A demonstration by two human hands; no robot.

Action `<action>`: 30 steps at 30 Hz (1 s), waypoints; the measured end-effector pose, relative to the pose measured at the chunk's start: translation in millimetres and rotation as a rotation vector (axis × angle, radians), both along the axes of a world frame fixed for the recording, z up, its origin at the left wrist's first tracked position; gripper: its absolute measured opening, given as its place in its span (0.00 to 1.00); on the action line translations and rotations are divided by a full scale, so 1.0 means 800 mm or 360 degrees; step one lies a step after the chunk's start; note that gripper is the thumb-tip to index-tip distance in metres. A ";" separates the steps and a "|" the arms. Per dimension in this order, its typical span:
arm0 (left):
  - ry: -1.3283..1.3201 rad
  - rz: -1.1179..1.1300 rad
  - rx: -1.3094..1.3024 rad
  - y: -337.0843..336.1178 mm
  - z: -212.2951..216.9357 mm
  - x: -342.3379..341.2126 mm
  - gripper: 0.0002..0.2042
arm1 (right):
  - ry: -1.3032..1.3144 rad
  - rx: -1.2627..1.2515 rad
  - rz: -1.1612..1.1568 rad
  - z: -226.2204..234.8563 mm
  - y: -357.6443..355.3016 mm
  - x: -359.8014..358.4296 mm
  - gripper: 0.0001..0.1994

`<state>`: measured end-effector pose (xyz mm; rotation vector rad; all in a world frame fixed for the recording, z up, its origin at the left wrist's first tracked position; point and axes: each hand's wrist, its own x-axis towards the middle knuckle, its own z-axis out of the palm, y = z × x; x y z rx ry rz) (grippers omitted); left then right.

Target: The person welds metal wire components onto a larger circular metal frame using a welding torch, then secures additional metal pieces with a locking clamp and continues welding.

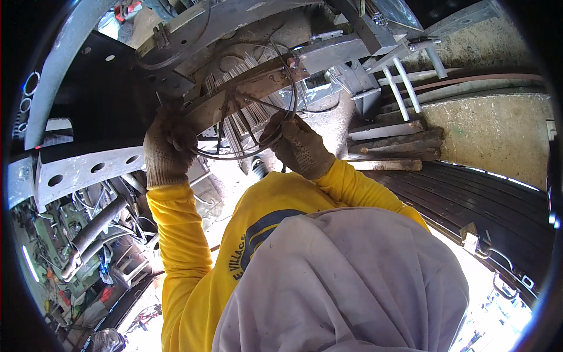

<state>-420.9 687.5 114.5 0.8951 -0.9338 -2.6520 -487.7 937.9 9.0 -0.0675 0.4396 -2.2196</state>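
Both my hands wear dotted, soiled knit work gloves. A thin, dark metal rod is bent into a wide curve between them. My right hand is closed round its right side, fingers pinched. From there the rod arcs upward past a rusty flat bar. My left hand is closed at the rod's left end, beside the near end of that bar. Its fingertips are dark and partly hidden. A short thin pin stands up just beyond the left hand. Rusty struts run down from the flat bar inside the curve.
A bundle of thin metal rods lies below the bar. Thick beams are stacked at the right. A steel channel with round holes runs along the left, near a cluttered heap of pipes and tools. Dark slatted panelling stands at right.
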 end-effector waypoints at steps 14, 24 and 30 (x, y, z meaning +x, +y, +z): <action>-0.0145 0.0091 -0.0200 0.007 0.006 0.000 0.12 | 0.0103 0.0223 -0.0094 0.018 0.002 0.002 0.15; 0.0078 0.0052 -0.0432 0.046 0.008 0.062 0.13 | 0.0836 0.1349 0.0112 0.068 0.038 -0.014 0.15; 0.0446 -0.0297 -0.0230 0.035 0.005 0.090 0.22 | 0.0932 0.1124 -0.0105 0.077 0.050 -0.010 0.19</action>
